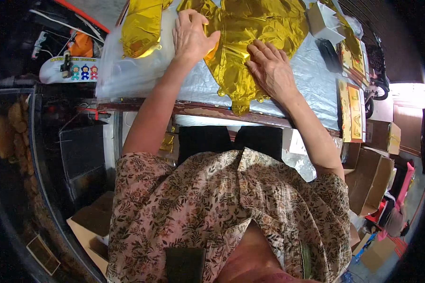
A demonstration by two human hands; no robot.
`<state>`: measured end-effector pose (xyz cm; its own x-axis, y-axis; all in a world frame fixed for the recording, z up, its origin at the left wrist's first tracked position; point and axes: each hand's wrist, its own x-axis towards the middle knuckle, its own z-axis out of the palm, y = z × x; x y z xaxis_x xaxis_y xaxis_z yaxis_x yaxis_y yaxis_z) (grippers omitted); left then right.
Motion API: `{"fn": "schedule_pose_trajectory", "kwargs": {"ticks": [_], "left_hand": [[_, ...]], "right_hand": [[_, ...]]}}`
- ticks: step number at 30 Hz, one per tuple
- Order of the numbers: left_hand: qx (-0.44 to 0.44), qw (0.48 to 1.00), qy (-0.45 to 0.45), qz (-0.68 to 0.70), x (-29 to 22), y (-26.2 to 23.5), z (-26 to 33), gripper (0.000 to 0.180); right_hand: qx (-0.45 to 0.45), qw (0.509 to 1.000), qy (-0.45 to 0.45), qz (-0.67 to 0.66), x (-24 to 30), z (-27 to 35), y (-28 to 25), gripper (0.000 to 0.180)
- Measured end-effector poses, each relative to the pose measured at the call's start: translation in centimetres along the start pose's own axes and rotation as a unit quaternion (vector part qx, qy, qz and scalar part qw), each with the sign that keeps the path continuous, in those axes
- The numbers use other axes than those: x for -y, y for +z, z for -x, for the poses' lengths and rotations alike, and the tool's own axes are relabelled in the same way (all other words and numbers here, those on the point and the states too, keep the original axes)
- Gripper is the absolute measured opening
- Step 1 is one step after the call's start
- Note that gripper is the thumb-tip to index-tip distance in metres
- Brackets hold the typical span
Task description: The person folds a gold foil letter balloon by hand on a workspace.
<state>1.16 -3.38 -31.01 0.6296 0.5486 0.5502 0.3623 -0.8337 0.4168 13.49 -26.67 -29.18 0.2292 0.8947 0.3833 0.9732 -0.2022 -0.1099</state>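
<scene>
A flat, uninflated gold foil balloon (pixel 262 23) lies wrinkled on the table, its narrow end with small tabs reaching the near edge. My right hand (pixel 274 68) rests on its right side, fingers stretched out and lying flat on the foil. At the balloon's upper left edge is my left hand (pixel 192 35), thumb spread away from bent fingers; I see nothing gripped in it. Another gold foil piece (pixel 141 28) lies to the left of that hand, apart from it.
The table (pixel 316 89) has a silvery-white cover and a worn brown front edge. A white open box (pixel 325 23), a dark object (pixel 329 54) and printed packages (pixel 352 111) sit at its right. A skateboard (pixel 71 70) lies left; cardboard boxes (pixel 370 181) stand lower right.
</scene>
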Motion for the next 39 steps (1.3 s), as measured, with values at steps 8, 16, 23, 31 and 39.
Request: {"fn": "schedule_pose_trajectory", "kwargs": {"ticks": [8,16,23,31,39], "left_hand": [[0.026,0.999,-0.044,0.014,0.9,0.8,0.2,0.047],[0.047,0.996,-0.067,0.019,0.5,0.6,0.1,0.048],[-0.045,0.992,-0.033,0.113,0.1,0.7,0.0,0.039],[-0.122,0.973,-0.008,0.195,-1.8,-1.3,-1.4,0.037],[-0.029,0.915,0.126,0.382,-6.2,-1.4,-3.2,0.073]], "right_hand": [[-0.004,1.0,-0.003,-0.003,-0.1,-0.1,0.2,0.042],[-0.003,1.0,-0.005,0.002,0.0,-0.2,0.3,0.042],[0.003,1.0,0.002,0.001,0.2,-0.2,0.0,0.043],[0.011,1.0,0.007,0.005,0.2,-0.2,0.1,0.045],[0.007,1.0,0.007,-0.004,0.2,-0.2,0.1,0.044]]}}
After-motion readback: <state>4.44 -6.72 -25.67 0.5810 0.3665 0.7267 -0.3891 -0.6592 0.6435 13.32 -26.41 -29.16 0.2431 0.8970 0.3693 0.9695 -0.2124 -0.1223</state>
